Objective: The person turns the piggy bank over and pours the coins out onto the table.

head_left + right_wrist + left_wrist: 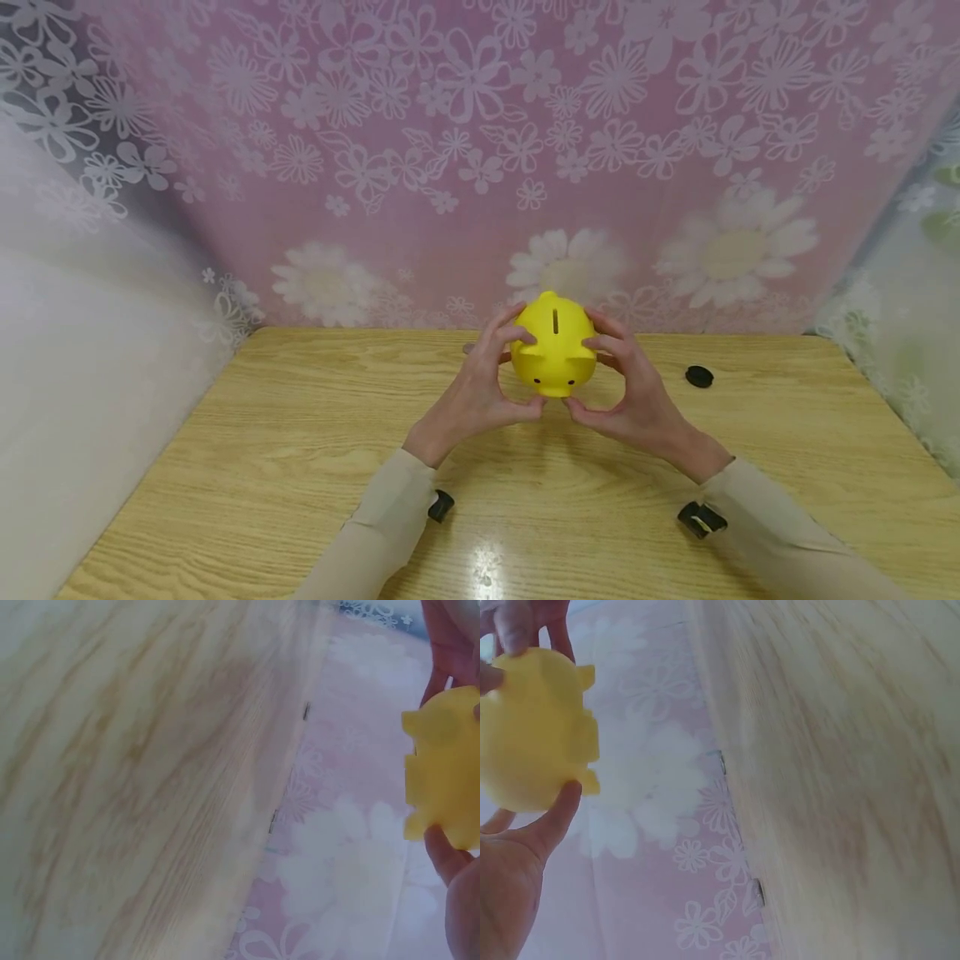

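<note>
A yellow piggy bank (555,347) with a coin slot on top is held between both hands above the far middle of the wooden table (300,467). My left hand (487,379) grips its left side, fingers curled over the top and thumb under the snout. My right hand (622,383) grips its right side the same way. In the left wrist view the piggy bank (532,735) shows against my left hand (514,847), with a thumb below it. The right wrist view catches an edge of the piggy bank (446,769) with my right hand's fingers (442,851) around it.
A small black round cap (699,377) lies on the table to the right of the hands. A pink floral curtain (480,150) hangs right behind the table's far edge. A pale wall stands to the left.
</note>
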Tool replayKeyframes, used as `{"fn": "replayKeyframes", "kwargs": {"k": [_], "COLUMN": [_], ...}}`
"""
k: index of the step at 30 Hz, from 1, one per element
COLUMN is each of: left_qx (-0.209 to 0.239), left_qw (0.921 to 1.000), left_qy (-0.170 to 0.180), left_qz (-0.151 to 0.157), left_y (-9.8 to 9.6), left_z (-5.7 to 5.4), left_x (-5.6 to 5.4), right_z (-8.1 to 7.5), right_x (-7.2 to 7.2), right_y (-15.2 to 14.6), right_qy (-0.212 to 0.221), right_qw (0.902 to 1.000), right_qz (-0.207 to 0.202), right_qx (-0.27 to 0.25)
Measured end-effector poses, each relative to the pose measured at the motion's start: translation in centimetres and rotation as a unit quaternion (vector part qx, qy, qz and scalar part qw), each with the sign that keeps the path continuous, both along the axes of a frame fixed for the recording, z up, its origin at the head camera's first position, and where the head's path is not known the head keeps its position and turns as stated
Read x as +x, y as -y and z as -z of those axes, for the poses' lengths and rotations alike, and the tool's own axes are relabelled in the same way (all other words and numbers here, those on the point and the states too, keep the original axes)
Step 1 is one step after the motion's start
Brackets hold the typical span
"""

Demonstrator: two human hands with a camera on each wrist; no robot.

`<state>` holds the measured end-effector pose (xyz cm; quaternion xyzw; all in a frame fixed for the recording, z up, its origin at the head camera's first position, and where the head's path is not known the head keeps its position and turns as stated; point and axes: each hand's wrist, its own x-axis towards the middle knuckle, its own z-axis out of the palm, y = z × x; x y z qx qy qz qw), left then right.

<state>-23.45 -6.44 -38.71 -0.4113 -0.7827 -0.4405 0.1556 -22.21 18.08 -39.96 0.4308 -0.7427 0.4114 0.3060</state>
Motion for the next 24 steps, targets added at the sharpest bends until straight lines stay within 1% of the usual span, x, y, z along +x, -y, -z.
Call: {"fn": "replayKeyframes", "kwargs": {"k": [4, 6, 11, 14, 16, 18, 20, 22, 24], "left_qx": [0.005, 0.006, 0.011, 0.011, 0.006, -0.001, -0.014, -0.024, -0.034], "left_qw": [0.9998, 0.9998, 0.9994, 0.9984, 0.9969, 0.9941, 0.9900, 0.9852, 0.9803], "left_qy": [0.018, 0.019, 0.030, 0.052, 0.073, 0.101, 0.132, 0.159, 0.183], "left_qz": [-0.005, -0.009, -0.015, -0.021, -0.029, -0.038, -0.049, -0.058, -0.066], "left_y": [0.1, 0.1, -0.1, -0.2, -0.2, -0.3, -0.3, -0.4, -0.5], "left_z": [0.1, 0.1, 0.0, 0.0, 0.0, 0.1, 0.1, 0.2, 0.3], "left_x": [0.1, 0.1, 0.0, -0.1, 0.0, -0.1, 0.0, 0.0, 0.1], "right_z": [0.1, 0.0, -0.2, -0.3, -0.4, -0.6, -0.9, -1.3, -1.6], "right_x": [0.2, 0.3, 0.7, 0.9, 1.1, 1.2, 1.3, 1.3, 1.3], "right_y": [-0.2, -0.2, 0.0, 0.2, 0.2, 0.3, 0.4, 0.4, 0.5], "right_qy": [0.054, 0.079, 0.113, 0.138, 0.168, 0.209, 0.263, 0.325, 0.387], "right_qw": [0.9983, 0.9963, 0.9917, 0.9873, 0.9819, 0.9736, 0.9602, 0.9415, 0.9183], "right_qz": [0.020, 0.029, 0.053, 0.070, 0.078, 0.085, 0.088, 0.086, 0.081], "right_qx": [-0.013, -0.020, -0.032, -0.036, -0.036, -0.034, -0.028, -0.021, -0.017]}}
